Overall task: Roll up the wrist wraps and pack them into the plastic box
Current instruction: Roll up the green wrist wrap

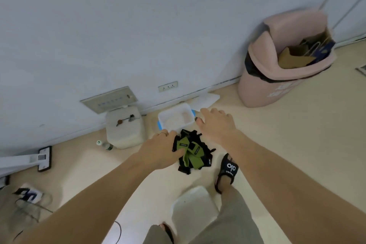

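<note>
A tangled heap of black and green wrist wraps (193,151) lies on the beige floor. Just behind it stands the plastic box (176,118), white with blue clips, without a lid and with nothing visible inside. My left hand (161,148) reaches down at the heap's left edge, its thumb touching a green wrap; the fingers point toward the box. My right hand (214,125) hovers with spread fingers over the heap's far right side, next to the box's right end. Neither hand holds anything.
A white lid (206,100) lies behind the box by the wall. A white container (124,127) stands to the left, a small bottle (105,144) beside it. A pink bin (285,61) stands right. My sandalled foot (227,170) and a white pad (194,208) lie near.
</note>
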`<action>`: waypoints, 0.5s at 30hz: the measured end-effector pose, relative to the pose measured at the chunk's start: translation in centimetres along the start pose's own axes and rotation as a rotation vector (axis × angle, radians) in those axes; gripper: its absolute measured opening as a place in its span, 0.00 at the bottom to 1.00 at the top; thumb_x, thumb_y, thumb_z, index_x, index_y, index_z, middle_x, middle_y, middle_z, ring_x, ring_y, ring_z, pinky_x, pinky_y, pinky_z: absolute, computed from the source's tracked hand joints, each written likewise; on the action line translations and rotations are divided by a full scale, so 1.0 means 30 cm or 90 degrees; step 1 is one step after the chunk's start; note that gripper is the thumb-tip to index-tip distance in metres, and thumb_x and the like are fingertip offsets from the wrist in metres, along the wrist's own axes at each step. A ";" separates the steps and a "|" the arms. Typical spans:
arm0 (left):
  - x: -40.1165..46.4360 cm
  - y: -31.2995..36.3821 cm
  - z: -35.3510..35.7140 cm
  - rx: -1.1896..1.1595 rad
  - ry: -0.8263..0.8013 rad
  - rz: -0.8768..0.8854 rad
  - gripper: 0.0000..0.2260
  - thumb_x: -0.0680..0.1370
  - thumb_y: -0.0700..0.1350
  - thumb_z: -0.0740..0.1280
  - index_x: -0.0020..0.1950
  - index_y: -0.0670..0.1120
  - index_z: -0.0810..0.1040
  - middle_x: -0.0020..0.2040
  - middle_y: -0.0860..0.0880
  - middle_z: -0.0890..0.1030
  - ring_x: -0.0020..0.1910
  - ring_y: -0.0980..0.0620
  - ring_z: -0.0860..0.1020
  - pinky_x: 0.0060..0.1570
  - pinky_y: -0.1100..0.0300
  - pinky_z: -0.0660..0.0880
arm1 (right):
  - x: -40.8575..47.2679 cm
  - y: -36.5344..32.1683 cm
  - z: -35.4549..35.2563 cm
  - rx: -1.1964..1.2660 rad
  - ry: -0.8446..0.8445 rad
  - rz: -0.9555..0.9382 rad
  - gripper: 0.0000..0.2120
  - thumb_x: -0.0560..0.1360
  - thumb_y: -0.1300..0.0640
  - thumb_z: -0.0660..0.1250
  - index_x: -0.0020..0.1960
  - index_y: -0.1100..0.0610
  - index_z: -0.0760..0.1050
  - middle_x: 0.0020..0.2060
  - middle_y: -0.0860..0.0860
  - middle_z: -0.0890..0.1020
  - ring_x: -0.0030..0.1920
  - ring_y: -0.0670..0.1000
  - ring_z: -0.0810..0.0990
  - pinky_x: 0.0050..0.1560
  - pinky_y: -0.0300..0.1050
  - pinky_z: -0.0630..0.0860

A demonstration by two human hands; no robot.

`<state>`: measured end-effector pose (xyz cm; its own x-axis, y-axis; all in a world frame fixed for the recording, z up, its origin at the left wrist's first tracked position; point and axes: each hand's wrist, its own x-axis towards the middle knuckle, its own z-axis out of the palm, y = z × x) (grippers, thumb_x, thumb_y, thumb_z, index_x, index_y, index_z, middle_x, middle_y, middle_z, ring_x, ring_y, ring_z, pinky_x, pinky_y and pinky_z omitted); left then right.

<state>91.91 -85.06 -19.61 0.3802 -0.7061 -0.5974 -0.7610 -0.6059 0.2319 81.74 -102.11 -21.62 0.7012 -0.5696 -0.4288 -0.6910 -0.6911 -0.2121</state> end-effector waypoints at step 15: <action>1.160 -0.204 0.477 -0.223 -0.073 -0.126 0.28 0.81 0.59 0.64 0.77 0.48 0.64 0.68 0.45 0.72 0.64 0.44 0.74 0.62 0.47 0.74 | 0.974 0.249 0.781 0.075 -0.199 0.019 0.21 0.85 0.43 0.54 0.72 0.54 0.68 0.65 0.57 0.76 0.66 0.61 0.73 0.63 0.56 0.70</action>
<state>102.27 -100.70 -52.81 0.4251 -0.5298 -0.7339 -0.4466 -0.8280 0.3390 92.95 -113.50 -56.29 0.6048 -0.4118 -0.6816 -0.7391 -0.6089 -0.2880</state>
